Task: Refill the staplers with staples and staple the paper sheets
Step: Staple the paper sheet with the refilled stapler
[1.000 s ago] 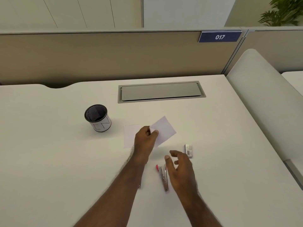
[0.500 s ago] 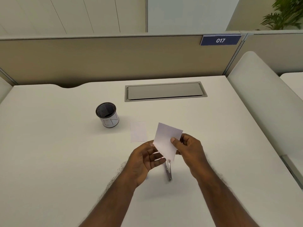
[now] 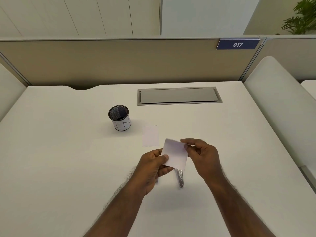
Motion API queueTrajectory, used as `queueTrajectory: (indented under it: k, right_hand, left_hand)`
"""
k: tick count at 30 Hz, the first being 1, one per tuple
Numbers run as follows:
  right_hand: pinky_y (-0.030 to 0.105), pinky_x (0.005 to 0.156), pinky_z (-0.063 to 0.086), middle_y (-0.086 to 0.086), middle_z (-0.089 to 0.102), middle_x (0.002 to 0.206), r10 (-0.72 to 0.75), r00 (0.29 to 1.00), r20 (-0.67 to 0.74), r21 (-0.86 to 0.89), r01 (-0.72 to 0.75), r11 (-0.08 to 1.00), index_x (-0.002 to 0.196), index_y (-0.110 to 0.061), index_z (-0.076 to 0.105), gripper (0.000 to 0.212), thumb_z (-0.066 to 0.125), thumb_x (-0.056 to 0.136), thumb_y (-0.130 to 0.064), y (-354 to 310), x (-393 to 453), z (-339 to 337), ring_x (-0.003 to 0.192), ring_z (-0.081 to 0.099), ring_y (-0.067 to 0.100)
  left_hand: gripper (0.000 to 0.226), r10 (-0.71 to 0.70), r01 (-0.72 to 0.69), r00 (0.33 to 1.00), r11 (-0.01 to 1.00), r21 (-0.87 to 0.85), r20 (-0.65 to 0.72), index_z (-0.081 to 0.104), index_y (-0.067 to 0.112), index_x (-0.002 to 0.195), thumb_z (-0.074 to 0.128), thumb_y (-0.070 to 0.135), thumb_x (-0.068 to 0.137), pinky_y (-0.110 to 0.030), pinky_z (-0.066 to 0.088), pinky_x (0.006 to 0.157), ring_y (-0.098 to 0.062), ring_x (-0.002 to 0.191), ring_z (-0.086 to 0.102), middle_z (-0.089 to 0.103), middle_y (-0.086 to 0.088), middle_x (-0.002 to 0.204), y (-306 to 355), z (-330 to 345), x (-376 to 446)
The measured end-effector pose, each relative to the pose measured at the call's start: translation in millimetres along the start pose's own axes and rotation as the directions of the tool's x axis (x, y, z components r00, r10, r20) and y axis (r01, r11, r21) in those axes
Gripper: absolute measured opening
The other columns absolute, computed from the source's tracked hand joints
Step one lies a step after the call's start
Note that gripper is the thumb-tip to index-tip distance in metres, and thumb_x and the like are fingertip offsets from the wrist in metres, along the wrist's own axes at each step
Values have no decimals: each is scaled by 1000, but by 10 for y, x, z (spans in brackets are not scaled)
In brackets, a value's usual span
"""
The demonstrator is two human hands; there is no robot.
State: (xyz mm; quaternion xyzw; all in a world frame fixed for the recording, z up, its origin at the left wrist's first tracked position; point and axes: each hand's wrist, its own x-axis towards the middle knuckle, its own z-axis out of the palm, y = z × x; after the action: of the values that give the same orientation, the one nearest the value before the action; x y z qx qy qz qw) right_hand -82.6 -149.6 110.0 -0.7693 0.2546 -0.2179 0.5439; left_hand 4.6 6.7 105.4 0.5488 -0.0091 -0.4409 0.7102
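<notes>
Left hand (image 3: pixel 153 165) and right hand (image 3: pixel 201 157) both pinch paper sheet (image 3: pixel 175 155) above stapler (image 3: pixel 179 177) on desk (image 3: pixel 68 168). 2nd sheet (image 3: pixel 150 135) lies just beyond. Best: square edges flush before stapling.

I've got one view only, head-mounted, looking forward and down across the white desk (image 3: pixel 68 151) toward the beige partition (image 3: pixel 111 62). It sits close above both forearms, hands centred low, wide-angle bending the edges.
</notes>
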Motion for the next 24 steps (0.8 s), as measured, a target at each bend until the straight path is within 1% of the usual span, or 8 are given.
queueTrajectory:
  k: [3, 5, 7, 10, 12, 14, 17, 24]
  right_hand:
    - [20, 90, 51, -18, 70, 108, -197, 974, 107, -138, 211, 968, 98, -30, 76, 47, 60, 83, 11, -39, -52, -39, 106, 63, 0]
    - [16, 88, 49, -16, 67, 115, -245, 953, 176, -220, 281, 934, 102, -29, 76, 48, 59, 83, 11, -50, -73, -62, 109, 60, -1]
    - [15, 89, 48, -16, 65, 119, -263, 943, 205, -268, 313, 911, 106, -30, 75, 48, 58, 85, 10, -49, -87, -82, 110, 59, -2]
    - [13, 85, 48, -16, 61, 124, -289, 929, 232, -289, 349, 891, 107, -31, 74, 47, 58, 87, 8, -48, -113, -97, 106, 59, -4]
    - [11, 83, 47, -14, 61, 125, -312, 916, 254, -298, 381, 875, 107, -30, 74, 46, 58, 87, 8, -40, -125, -98, 106, 58, -6]
    - [10, 86, 45, -13, 61, 127, -325, 906, 272, -302, 401, 865, 107, -29, 74, 46, 58, 86, 8, -31, -124, -98, 109, 56, -6]
    - [8, 91, 42, -12, 61, 128, -331, 900, 283, -303, 411, 860, 107, -29, 74, 47, 58, 85, 9, -15, -126, -97, 114, 54, -6]
    - [15, 95, 45, -13, 59, 130, -303, 895, 328, -285, 399, 871, 108, -30, 74, 50, 57, 85, 11, 3, -159, -101, 120, 52, -4]
  left_hand:
    - [25, -32, 31, 999, 987, -158, -2, 73, 5, 99, 49, 6, 96, -31, 59, 67, -24, 86, 74, 76, -13, 97, 73, -16, -3]
    - [29, -58, 59, 998, 959, -279, 10, 75, 3, 94, 48, 13, 98, -34, 60, 66, -28, 85, 74, 75, -17, 99, 111, -24, -2]
    - [34, -70, 79, 997, 946, -314, 39, 75, 4, 96, 48, 23, 100, -36, 60, 67, -30, 88, 74, 73, -20, 104, 127, -28, -2]
    - [26, -55, 66, 998, 950, -305, 43, 72, 4, 103, 55, 23, 96, -36, 60, 69, -29, 91, 73, 72, -19, 109, 129, -25, -5]
    - [20, -26, 32, 999, 968, -251, 28, 75, 6, 97, 60, 19, 92, -35, 60, 71, -28, 91, 73, 73, -18, 105, 118, -28, -5]
    - [19, -12, 16, 1000, 978, -206, 24, 78, 9, 93, 60, 17, 92, -33, 60, 72, -25, 89, 73, 74, -16, 102, 98, -32, -7]
    - [20, -7, 11, 1000, 985, -174, 22, 78, 11, 95, 58, 15, 95, -31, 59, 71, -22, 89, 73, 75, -12, 100, 80, -40, -8]
    - [19, 0, 4, 1000, 990, -139, 25, 71, 9, 108, 56, 10, 96, -29, 59, 71, -22, 93, 72, 74, -13, 104, 59, -66, -7]
